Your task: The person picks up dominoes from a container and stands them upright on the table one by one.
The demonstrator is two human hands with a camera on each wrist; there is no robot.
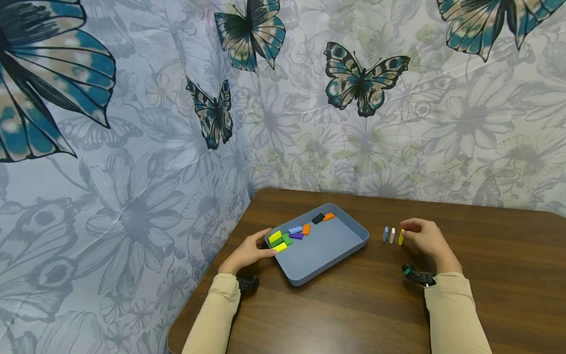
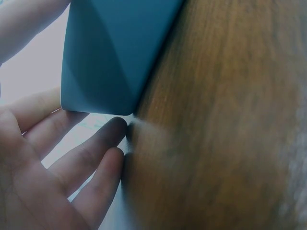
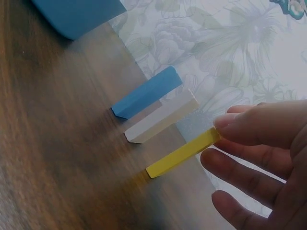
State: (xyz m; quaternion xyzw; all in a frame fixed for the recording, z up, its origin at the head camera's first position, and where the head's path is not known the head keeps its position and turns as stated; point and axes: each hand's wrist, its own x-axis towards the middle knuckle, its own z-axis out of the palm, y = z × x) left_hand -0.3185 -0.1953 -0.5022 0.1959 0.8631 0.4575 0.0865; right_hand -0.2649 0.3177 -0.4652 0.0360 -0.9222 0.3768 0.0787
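Observation:
My right hand (image 1: 429,242) pinches the top of a yellow block (image 3: 182,154) between thumb and fingers. That block stands on end on the table. Beside it a white block (image 3: 161,117) and a blue block (image 3: 146,93) also stand upright, in a row with small gaps. At the left corner of a blue-grey tray (image 1: 325,253), my left hand (image 1: 247,253) holds the rim, thumb on the near side and fingers around the far side. Several loose blocks lie in the tray: yellow (image 1: 275,236) and green ones near that hand, then purple (image 1: 296,236), blue, orange (image 1: 306,229) and black (image 1: 318,219).
The brown wooden table (image 1: 349,305) reaches back to a wall hung with butterfly-and-flower cloth (image 1: 309,147). The tray lies at an angle left of the standing blocks. Each wrist wears a black band (image 1: 417,275).

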